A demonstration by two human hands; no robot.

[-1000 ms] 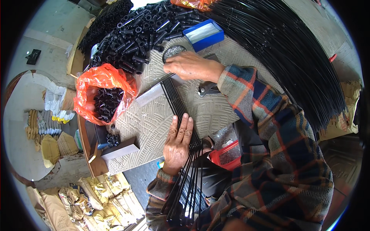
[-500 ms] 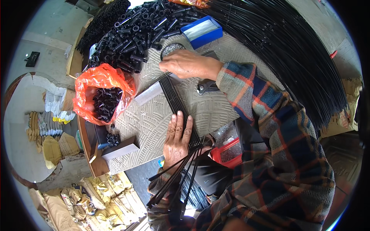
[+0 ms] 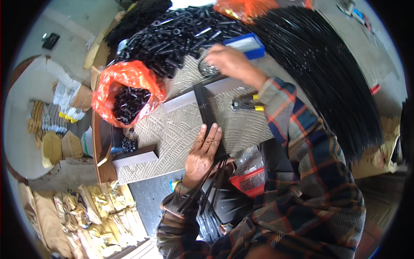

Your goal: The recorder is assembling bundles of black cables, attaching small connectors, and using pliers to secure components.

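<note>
Several black rods (image 3: 205, 104), probably light and springy, best held mid-length, lie under the flat, slightly spread left hand (image 3: 201, 159); beyond them the right hand (image 3: 230, 61) curls, any pinch unclear.

Table (image 3: 172, 131) (greyish, textured) bears pliers (image 3: 246, 105); black rods (image 3: 203, 103)

A head-worn fisheye faces down, seemingly from nearby, over the worktable (image 3: 172, 125).

two hands (image 3: 200, 160) (image 3: 230, 61), one yellow-handled tool (image 3: 246, 106)
</note>
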